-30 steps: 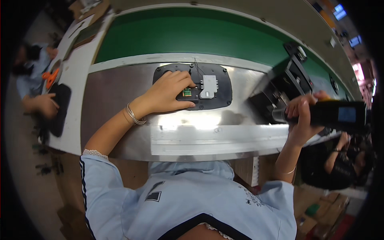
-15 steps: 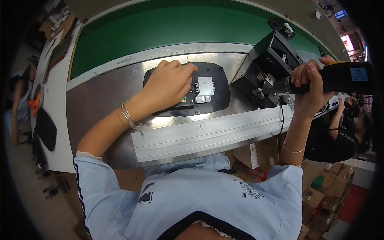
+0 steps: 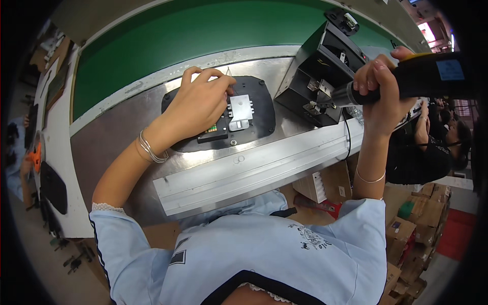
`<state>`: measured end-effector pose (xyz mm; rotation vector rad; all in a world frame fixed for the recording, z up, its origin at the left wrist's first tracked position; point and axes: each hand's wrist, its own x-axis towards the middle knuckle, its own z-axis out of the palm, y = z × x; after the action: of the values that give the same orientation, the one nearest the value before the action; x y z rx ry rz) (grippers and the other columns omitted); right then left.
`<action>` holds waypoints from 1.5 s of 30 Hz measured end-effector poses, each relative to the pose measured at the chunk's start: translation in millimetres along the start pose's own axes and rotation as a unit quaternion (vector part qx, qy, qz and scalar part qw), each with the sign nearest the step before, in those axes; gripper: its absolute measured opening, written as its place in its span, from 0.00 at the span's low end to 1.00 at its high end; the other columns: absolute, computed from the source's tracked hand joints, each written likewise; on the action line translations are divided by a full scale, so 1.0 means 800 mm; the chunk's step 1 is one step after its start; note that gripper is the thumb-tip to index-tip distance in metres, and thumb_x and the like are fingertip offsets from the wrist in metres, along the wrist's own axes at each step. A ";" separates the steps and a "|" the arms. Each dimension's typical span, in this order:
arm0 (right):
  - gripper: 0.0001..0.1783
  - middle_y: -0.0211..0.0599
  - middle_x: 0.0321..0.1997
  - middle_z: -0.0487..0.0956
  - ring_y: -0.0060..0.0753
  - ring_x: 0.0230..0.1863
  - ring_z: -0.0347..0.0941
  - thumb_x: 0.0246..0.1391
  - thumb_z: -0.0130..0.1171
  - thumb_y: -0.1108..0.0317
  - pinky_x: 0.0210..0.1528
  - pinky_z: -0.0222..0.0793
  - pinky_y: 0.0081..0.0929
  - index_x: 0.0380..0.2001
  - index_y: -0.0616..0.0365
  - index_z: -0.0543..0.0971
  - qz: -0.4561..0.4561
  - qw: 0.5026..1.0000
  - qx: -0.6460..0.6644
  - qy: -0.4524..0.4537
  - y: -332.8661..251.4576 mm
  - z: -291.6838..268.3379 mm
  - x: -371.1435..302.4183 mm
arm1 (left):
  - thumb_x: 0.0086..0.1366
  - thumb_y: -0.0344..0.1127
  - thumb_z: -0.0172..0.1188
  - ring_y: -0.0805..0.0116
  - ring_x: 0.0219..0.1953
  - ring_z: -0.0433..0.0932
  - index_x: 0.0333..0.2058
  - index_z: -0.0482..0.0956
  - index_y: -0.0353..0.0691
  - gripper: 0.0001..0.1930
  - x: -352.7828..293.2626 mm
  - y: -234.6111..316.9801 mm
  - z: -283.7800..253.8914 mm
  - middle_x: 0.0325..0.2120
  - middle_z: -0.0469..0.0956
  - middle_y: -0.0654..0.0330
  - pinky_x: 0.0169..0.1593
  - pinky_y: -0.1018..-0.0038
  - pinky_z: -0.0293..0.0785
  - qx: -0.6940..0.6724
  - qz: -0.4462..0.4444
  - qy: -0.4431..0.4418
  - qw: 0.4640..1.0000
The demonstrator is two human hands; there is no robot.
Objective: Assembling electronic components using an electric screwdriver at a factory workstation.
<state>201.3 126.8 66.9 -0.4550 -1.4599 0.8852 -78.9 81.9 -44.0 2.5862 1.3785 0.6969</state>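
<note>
A black plate (image 3: pixel 262 114) with rounded corners lies on the metal bench. It carries a silver metal block (image 3: pixel 240 109) with side lugs, and beside that a black module (image 3: pixel 213 134) with a small coloured patch. My left hand (image 3: pixel 201 104) bends over the module, fingers curled at the plate's far side near a thin upright wire; what the fingertips grip is hidden. My right hand (image 3: pixel 381 84) is wrapped round a black power screwdriver (image 3: pixel 417 79), held sideways. Its silver nose points left, with the tip at the metal fittings of a black box-shaped machine (image 3: pixel 305 94).
A pale metal rail (image 3: pixel 254 160) runs along the bench's front edge. Behind the bench stretches a green surface (image 3: pixel 203 33). At the far right stands a small black part (image 3: pixel 341 21). Cardboard boxes (image 3: pixel 412 229) are stacked at right, near another person (image 3: pixel 432 147).
The view has shifted slightly, so the bench sits further left. My left hand's fingers have risen and arched a little more. The screwdriver tip stays at the black machine.
</note>
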 end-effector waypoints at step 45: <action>0.13 0.32 0.15 0.61 0.23 0.13 0.59 0.52 0.50 0.79 0.18 0.61 0.26 0.39 0.59 0.62 0.112 0.989 0.058 -0.077 0.075 0.120 -0.027 | 0.48 0.56 0.68 0.64 0.52 0.69 0.48 0.77 0.47 0.31 -0.018 0.002 0.020 0.43 0.74 0.65 0.60 0.55 0.57 -0.047 0.002 -0.008 0.999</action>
<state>96.7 124.4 17.9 -0.4788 -1.5060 1.2015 -77.1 70.8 -62.8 2.5178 1.3044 0.7211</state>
